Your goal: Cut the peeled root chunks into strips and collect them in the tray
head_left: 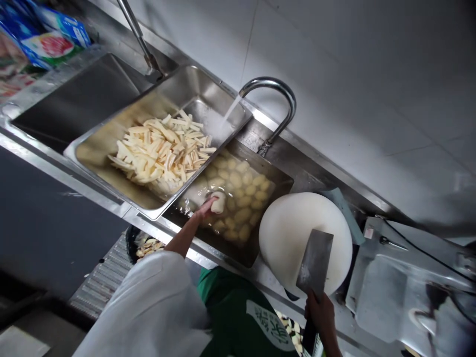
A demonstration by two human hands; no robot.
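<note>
My left hand (206, 208) reaches into the water-filled sink (275, 174) and is closed on a peeled potato (219, 202). Several more peeled potatoes (241, 196) lie under the water around it. My right hand (322, 313) grips the handle of a cleaver (314, 262), whose broad blade rests flat over the near edge of a round white cutting board (297, 230). A steel tray (92, 151) heaped with cut potato strips (160, 148) sits across the sink's left side. Water runs from the curved tap (274, 87) into that tray.
A second, dark sink basin (76, 101) lies to the left, with coloured packets (44, 42) beyond it. A bin of peelings (145, 245) stands on the floor below the counter. Steel machinery (405, 282) with a cable is at the right. White tiled wall behind.
</note>
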